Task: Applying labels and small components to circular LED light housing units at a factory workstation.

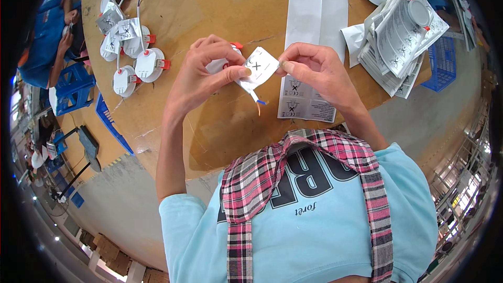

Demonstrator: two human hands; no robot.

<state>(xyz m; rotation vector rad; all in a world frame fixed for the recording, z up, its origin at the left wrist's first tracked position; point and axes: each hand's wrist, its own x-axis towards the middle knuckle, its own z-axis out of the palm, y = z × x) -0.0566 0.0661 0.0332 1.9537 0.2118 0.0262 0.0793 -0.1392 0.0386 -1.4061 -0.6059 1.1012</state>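
Observation:
A white label [257, 68] with black print is stretched between my hands above the table. My left hand [209, 68] pinches its left side between thumb and fingers. The thumb and forefinger of my right hand [317, 68] are closed on its right corner. Below the label hangs a cable end [257, 97] with bare blue and brown wires. A round white light fitting with a red clip [237, 46] lies behind my left fingers, mostly hidden. Under my right hand rests a long white label sheet [317, 13], its printed labels showing near the lower end.
Several round white light fittings [149, 65] with red clips, some with labelled cables, cluster at the table's left. A stack of printed leaflets [393, 42] with light fittings on top stands at the right, near a blue crate [441, 63]. Another person [47, 42] sits at far left.

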